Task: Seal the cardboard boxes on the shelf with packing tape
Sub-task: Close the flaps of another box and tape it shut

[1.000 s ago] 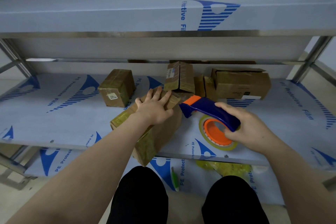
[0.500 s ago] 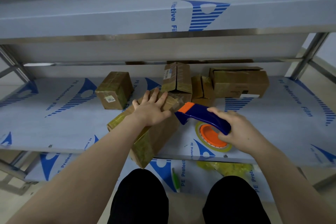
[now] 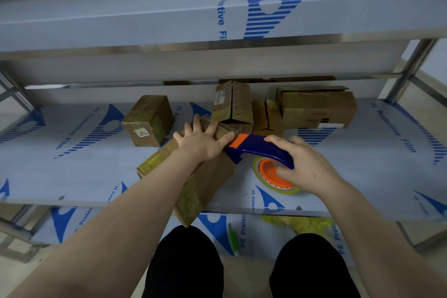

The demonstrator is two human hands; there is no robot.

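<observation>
1. The long cardboard box (image 3: pixel 205 181) is seen lying at an angle on the middle shelf (image 3: pixel 72 172), its near corner pushed out past the shelf's front edge. Yellowish tape is already seen on its near end and along its left edge.
2. The left hand (image 3: pixel 202 141) is laid palm down on the far end of the box top, with the fingers (image 3: pixel 196 121) spread wide and flat against the cardboard.
3. The tape dispenser (image 3: pixel 256 147) is held in the right hand (image 3: pixel 304 167), with the fingers (image 3: pixel 275 139) curled round its blue handle.
4. The dispenser's orange front end is brought up to the far right corner of the box, just beside the left thumb. Whether the tape is touching the cardboard cannot be told.
5. The tape roll (image 3: pixel 273 174), on its orange hub, is seen low over the shelf, just right of the box, partly covered by the right hand.
6. Further back, a small taped box (image 3: pixel 148 120) is set to the left. An upright box (image 3: pixel 232 101) with a label is stood behind the left hand.
7. A low box (image 3: pixel 267 113) is wedged next to that, and a larger box (image 3: pixel 316 109) with a loose top flap is seen at the right.
8. On the lower shelf, a green object (image 3: pixel 233 239) and crumpled yellow plastic (image 3: pixel 302 222) are glimpsed.
</observation>
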